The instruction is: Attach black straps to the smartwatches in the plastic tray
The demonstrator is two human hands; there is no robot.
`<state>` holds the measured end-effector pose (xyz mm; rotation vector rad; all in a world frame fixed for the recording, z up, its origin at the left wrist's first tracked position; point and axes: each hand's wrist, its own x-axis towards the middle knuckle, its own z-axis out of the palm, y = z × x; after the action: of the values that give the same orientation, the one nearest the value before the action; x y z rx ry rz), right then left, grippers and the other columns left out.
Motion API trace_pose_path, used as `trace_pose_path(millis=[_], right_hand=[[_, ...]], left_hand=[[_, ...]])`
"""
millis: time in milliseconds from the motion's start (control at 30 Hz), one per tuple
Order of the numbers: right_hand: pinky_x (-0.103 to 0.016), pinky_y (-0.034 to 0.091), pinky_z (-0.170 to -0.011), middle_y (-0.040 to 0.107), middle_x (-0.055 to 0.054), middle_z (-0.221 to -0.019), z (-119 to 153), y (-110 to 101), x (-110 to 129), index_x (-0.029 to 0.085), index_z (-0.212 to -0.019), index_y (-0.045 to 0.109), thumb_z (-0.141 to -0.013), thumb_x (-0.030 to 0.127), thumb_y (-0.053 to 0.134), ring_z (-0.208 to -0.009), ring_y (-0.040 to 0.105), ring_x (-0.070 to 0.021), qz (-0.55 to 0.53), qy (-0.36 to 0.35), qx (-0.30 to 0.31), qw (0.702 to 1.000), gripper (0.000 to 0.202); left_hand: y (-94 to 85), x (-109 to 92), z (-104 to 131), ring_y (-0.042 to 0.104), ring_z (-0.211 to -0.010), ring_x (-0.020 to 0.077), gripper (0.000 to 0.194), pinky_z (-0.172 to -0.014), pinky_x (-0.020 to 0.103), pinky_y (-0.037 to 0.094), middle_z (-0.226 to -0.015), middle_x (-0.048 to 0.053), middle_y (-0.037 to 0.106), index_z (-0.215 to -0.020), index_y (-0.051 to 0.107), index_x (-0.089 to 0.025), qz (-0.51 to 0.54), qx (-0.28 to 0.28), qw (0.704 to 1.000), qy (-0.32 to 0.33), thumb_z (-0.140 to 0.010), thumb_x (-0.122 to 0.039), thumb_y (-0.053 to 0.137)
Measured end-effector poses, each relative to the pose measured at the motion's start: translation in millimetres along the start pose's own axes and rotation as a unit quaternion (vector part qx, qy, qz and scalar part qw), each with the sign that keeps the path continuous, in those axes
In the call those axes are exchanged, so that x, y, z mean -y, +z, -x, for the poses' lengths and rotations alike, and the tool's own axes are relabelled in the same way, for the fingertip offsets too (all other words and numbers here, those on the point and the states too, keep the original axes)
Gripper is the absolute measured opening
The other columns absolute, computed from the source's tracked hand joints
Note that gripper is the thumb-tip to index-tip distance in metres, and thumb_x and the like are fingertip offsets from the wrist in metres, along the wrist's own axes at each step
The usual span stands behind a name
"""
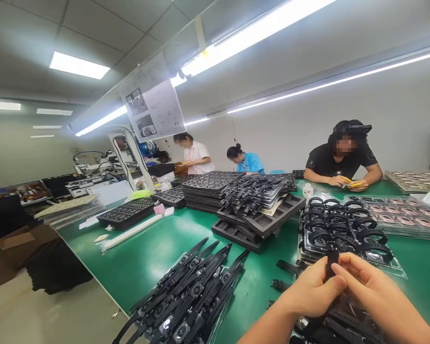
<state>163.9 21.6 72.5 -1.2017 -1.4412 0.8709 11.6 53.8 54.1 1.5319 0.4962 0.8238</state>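
Both my left hand (317, 289) and my right hand (367, 282) are closed around a black watch strap (332, 258), whose upper end sticks up between them. The rest of that piece is hidden by my fingers. Below and behind my hands lie more black watches (351, 322) at the bottom edge. Just beyond them, looped black watches (340, 224) stand in rows on a clear tray. To the left, a pile of flat black watches (197, 289) lies on clear trays on the green table (146, 267).
Stacked black foam trays (232, 234) hold bagged watches mid-table. Trays of pinkish round parts (408, 212) stand at the right. A person (338, 157) sits across the table; two others work farther back. A hinged sheet (155, 105) hangs overhead.
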Motion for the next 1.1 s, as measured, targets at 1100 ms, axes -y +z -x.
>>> trace_pose_path(millis=[1100], right_hand=[[-0.028,0.049,-0.066,0.063,0.001,-0.077,3.4,7.9,-1.1,0.024,-0.101,0.063,-0.096,0.052,0.054,-0.072,0.060,-0.0199,0.045,-0.071,-0.059,0.995,0.030]], left_hand=[[-19.1,-44.1,12.4,0.066,-0.092,0.0224,0.025,-0.086,0.032,0.048,-0.103,0.006,0.077,-0.111,0.074,-0.020,-0.368,-0.049,0.922,0.105,-0.086,-0.020,0.068]])
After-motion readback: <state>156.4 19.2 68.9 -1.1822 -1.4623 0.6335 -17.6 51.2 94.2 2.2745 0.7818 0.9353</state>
